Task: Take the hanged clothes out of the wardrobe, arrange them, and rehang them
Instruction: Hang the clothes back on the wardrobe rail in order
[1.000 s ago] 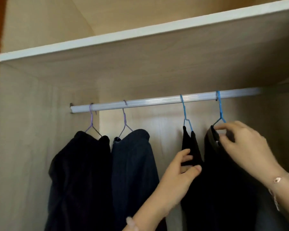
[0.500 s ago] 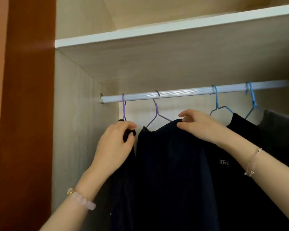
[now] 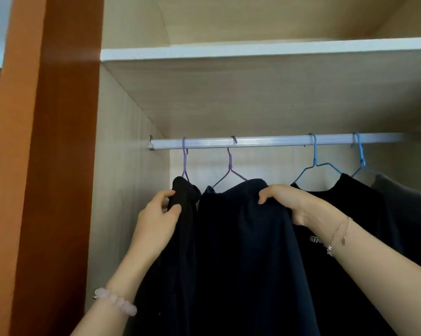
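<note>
Several dark garments hang from a silver rail (image 3: 265, 142) inside the wardrobe. At the far left a black garment (image 3: 184, 214) hangs on a purple hanger (image 3: 184, 161); my left hand (image 3: 156, 224) pinches its top edge between thumb and fingers. Beside it a navy garment (image 3: 238, 251) hangs on a second purple hanger (image 3: 230, 169); my right hand (image 3: 287, 202) grips its right shoulder. Further right a black shirt with white lettering (image 3: 364, 214) hangs on a blue hanger (image 3: 315, 163). A grey garment (image 3: 408, 202) hangs on another blue hanger (image 3: 361, 156).
A shelf with a white front edge (image 3: 253, 50) runs above the rail. The wardrobe's light wooden side wall (image 3: 122, 166) stands close to the left of the black garment. An orange-brown door panel (image 3: 47, 166) fills the left of the view.
A second ago my hands were at the two blue-hanger garments on the right. They have moved left to the two purple-hanger garments, and both hands have closed more firmly on the cloth.
</note>
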A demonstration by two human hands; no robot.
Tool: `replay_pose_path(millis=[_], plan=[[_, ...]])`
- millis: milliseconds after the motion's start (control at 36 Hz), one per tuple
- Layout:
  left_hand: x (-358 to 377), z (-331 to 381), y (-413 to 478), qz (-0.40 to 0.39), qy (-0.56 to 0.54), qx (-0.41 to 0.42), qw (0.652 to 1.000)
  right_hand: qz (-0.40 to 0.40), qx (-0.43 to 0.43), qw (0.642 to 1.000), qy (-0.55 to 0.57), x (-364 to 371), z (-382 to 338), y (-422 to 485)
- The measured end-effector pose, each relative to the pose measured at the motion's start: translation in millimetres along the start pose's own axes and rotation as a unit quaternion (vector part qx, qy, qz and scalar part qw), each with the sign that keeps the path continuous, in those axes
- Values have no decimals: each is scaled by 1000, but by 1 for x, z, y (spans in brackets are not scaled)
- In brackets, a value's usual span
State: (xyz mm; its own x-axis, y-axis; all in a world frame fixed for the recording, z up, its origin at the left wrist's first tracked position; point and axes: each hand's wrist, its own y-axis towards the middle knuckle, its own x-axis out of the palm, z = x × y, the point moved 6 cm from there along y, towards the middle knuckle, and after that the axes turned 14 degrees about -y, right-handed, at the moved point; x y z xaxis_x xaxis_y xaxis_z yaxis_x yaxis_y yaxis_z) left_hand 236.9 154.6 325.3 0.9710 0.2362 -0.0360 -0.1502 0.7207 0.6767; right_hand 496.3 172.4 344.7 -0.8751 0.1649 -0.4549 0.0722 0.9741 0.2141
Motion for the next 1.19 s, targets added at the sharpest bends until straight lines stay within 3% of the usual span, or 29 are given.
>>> replay_pose_path(millis=[194,528,833,1194], plan=[[-8,-1,1,-15,-46,-34,998,-18,-10,994,112,-2,-8,9],[0,0,-4,-28,-114,-13,993,48,-72,993,80,-29,-51,43],[26,3,-9,-47,-94,-6,994,43,-31,998,37,-28,36,25],[147,14,-28,-154,-72,-1,986,-23,-21,999,33,-62,105,-75]])
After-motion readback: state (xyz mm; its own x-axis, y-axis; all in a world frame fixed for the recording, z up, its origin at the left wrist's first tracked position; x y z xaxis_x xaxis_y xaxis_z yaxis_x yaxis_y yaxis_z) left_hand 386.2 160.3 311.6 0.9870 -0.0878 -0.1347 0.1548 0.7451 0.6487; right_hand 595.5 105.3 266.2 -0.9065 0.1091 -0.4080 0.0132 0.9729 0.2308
